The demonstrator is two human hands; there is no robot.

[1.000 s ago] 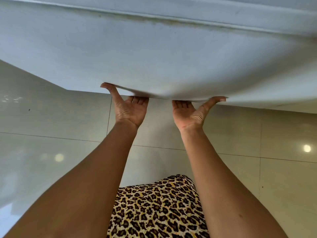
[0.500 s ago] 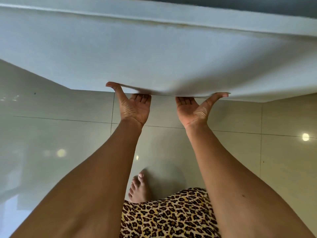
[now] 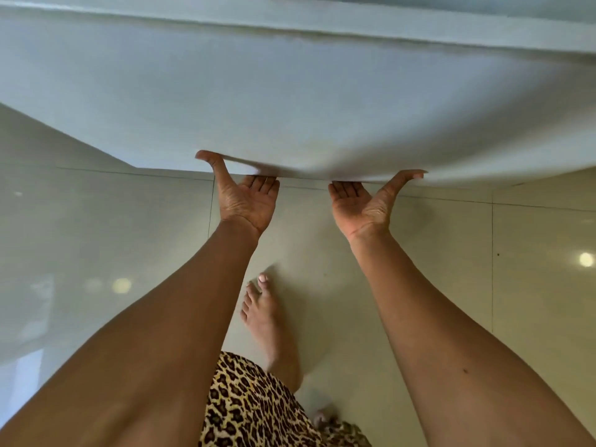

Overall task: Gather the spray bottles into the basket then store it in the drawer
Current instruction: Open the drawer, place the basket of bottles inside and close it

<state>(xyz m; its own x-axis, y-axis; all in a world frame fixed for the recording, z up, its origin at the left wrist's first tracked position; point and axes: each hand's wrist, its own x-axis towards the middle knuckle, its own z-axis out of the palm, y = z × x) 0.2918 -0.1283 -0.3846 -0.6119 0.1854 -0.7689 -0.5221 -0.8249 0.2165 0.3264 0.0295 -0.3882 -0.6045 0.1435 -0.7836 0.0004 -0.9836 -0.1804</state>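
Pinching the drawer (image 3: 290, 91) by its lower edge, left hand (image 3: 246, 201) and right hand (image 3: 358, 204) should move it evenly to avoid skewing.

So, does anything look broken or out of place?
Nothing stands out. The left hand and right hand hold the lower edge of the drawer front; it looks intact, bar a grubby line along its upper seam.
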